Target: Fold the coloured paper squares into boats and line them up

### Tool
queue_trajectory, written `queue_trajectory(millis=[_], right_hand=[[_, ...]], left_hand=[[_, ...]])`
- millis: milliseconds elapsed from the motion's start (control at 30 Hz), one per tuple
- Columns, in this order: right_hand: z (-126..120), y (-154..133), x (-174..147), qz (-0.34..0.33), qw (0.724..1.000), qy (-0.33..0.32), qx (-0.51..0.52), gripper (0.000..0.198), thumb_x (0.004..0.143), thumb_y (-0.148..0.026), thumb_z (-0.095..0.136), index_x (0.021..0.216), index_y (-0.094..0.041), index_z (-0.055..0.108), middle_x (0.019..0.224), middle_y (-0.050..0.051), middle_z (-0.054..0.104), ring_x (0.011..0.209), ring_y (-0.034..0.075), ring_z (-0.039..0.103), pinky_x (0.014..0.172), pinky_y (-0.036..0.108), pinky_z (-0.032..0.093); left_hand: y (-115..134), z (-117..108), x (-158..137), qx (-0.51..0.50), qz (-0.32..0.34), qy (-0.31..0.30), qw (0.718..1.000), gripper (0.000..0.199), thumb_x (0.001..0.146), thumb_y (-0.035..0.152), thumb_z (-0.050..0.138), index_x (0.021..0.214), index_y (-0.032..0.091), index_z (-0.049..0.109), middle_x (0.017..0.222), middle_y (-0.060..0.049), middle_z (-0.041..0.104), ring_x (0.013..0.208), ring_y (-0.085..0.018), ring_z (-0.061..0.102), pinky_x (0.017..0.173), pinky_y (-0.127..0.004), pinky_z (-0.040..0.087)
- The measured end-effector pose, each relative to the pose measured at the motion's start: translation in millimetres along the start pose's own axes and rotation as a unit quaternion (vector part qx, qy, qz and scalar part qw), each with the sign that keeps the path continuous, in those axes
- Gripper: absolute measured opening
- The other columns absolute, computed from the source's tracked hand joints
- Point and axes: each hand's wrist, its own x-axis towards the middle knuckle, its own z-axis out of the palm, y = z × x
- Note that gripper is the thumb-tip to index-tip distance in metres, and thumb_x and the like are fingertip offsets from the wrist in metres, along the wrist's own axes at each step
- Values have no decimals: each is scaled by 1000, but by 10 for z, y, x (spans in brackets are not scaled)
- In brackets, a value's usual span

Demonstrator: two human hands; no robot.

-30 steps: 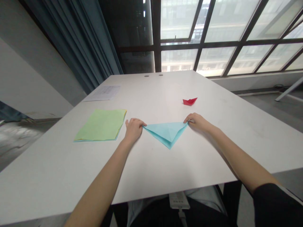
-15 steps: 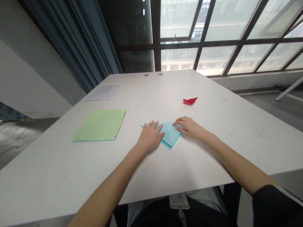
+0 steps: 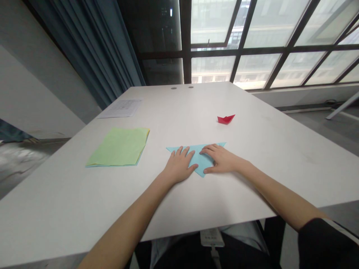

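A light blue paper (image 3: 199, 159), folded into a triangle with its point toward me, lies flat on the white table (image 3: 179, 209). My left hand (image 3: 179, 167) rests palm down on the paper's left half, fingers spread. My right hand (image 3: 221, 160) lies flat on its right half, fingers pointing left. Both hands press on the paper and grip nothing. The paper's two far corners stick out past my hands.
A small red folded paper boat (image 3: 225, 119) sits beyond the blue paper. A stack of green and yellow sheets (image 3: 119, 147) lies to the left. A white printed sheet (image 3: 120, 108) is at the far left edge. Windows and a curtain stand behind the table.
A second ago each hand pinched an outer corner of the blue triangle. Both hands have since moved inward and now lie flat on the paper.
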Motion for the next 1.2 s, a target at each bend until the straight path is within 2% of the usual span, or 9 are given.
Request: queue_trajectory(millis=[133,333,433,567,700,833,933,1067,1200], right_hand=[[14,-53,-3,12,1000,10,-7,76,61,-64,61,119,-17,48,116,14,52,107,31,46,88,46,37],[17,-67,-5,17,1000,9,-14,77,61,-66,60,120,-17,47,118,13,51,107,31,46,90,46,36],[15,-56,-2,21,1000,8,-10,68,69,-63,55,120,-19,48,119,13,51,108,29,46,90,46,36],[32,-13,-2,51,998,9,-28,45,85,-50,40,118,-21,50,125,12,48,112,27,44,92,44,36],[51,46,-28,99,993,2,-65,54,83,-52,42,125,-18,45,132,13,44,116,30,42,95,44,34],[47,113,-74,159,983,-11,-93,65,81,-60,38,131,-19,39,137,14,39,118,35,39,93,48,34],[18,172,-110,215,970,-12,-112,65,81,-62,34,132,-21,38,138,12,38,117,38,40,90,51,35],[-45,212,-118,251,959,-2,-131,57,84,-57,32,128,-22,43,133,13,44,111,37,45,87,51,35],[-112,174,-69,254,954,20,-157,48,86,-53,33,117,-23,53,117,12,57,105,34,49,84,50,36]], left_hand=[[5,-18,-13,-3,0,-6,1000,69,78,63,37,135,24,32,144,-10,29,132,-33,21,103,-49,23],[-7,-19,-12,-12,6,-7,1000,70,78,63,38,135,23,32,144,-10,28,132,-34,21,102,-49,23],[-24,-26,-3,-17,2,-6,1000,68,79,63,36,134,25,33,144,-9,28,132,-32,22,102,-48,24],[-93,-40,6,8,-57,-3,998,63,82,61,28,134,24,33,144,-10,28,131,-33,23,101,-51,22],[-193,-47,0,24,-116,-18,993,78,77,69,27,138,19,26,146,-14,21,131,-40,19,99,-57,22],[-237,-51,-1,31,-156,-22,987,92,71,76,26,139,15,23,146,-19,20,131,-41,17,99,-59,19],[-241,-55,3,31,-186,-23,982,100,66,80,28,139,11,23,145,-22,19,131,-41,17,100,-59,17],[-250,-68,0,30,-212,-16,977,105,62,82,32,139,11,23,144,-23,20,131,-43,16,100,-59,16],[-263,-93,-3,22,-188,-15,982,101,63,80,32,139,15,24,144,-21,23,132,-41,14,100,-61,16]])
